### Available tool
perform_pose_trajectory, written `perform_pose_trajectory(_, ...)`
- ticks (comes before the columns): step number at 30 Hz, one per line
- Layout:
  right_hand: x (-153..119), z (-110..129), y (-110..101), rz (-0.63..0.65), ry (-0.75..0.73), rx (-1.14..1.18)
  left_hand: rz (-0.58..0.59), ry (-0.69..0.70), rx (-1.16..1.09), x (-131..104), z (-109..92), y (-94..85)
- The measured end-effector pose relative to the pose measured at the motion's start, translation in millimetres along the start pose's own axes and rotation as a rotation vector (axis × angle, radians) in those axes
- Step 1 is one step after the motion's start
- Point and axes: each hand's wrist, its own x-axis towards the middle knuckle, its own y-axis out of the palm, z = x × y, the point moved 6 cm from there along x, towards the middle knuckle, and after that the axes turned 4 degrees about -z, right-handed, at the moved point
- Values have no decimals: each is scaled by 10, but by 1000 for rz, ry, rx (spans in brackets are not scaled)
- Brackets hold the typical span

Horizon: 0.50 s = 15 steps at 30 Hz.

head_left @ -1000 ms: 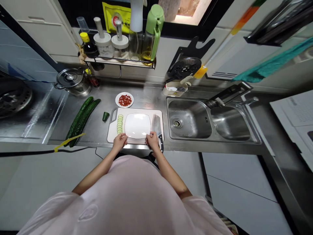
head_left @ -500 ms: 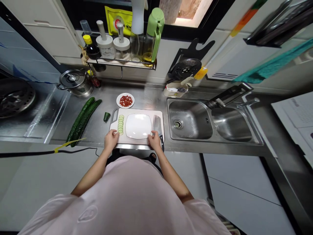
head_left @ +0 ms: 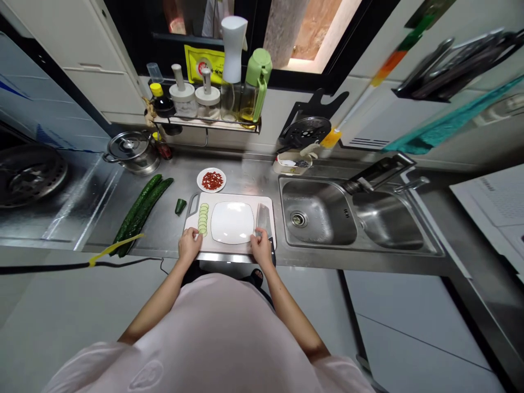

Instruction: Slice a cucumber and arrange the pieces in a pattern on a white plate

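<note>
Cutting board sits on the steel counter right at the front edge, white plate in the middle of it. Cucumber slices line up at the plate's 9 o'clock, cleaver lies at its 3 o'clock. Left hand rests on the board's near-left corner, fingers curled loosely, just below the slices. Right hand sits over the cleaver's handle end; can't tell if it's actually gripping. Two whole cucumbers lie off at 9 o'clock, small dish of red bits at 12.

Steel counter, double sink, window (sunlit)
</note>
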Motion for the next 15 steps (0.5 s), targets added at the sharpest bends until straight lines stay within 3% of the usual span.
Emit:
perform_pose_trajectory(5, -20, 110, -19, -28, -47, 0, -32, -46, -155, 15, -12, -36)
perform_pose_trajectory(9, -8, 238, -21, -28, -92, 12, 6, -147, -420, 62, -93, -96)
perform_pose_trajectory(12, 46, 422, -27, -35, -122, 23, 75, -161, -739, 147, -320, -175)
perform_pose_trajectory(15, 131, 732, -28, -26, -162, 75, 170, -175, -918, 235, -645, -287)
